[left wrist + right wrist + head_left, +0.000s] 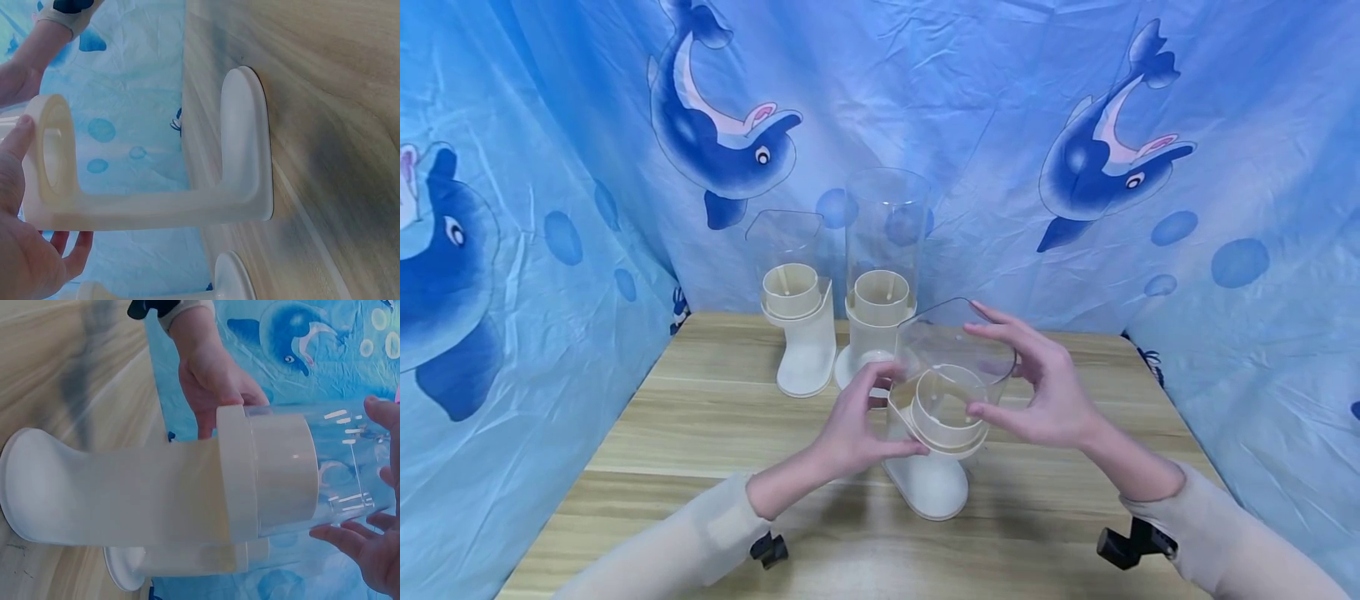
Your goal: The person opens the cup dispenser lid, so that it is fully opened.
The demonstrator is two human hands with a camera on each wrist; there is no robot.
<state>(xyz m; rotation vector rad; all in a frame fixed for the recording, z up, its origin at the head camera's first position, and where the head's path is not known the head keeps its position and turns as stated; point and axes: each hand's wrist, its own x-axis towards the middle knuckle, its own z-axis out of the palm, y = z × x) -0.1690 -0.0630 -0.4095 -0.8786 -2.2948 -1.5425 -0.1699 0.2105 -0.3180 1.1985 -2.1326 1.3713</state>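
A white stand with a round ring at its top stands on the table, its foot flat on the wood. In the ring sits a clear cylinder, with a cream collar inside its lower end. My left hand grips the ring's side, thumb at the front and fingers behind; the left wrist view shows the thumb on the ring. With spread, bent fingers my right hand holds the cylinder's wall near its upper end. That cylinder leans slightly in the head view.
Behind stand two similar white stands: the left one carries a short clear container, the other a tall clear cylinder. The wooden table is backed by a blue dolphin-print curtain. Black wrist mounts hang below both forearms.
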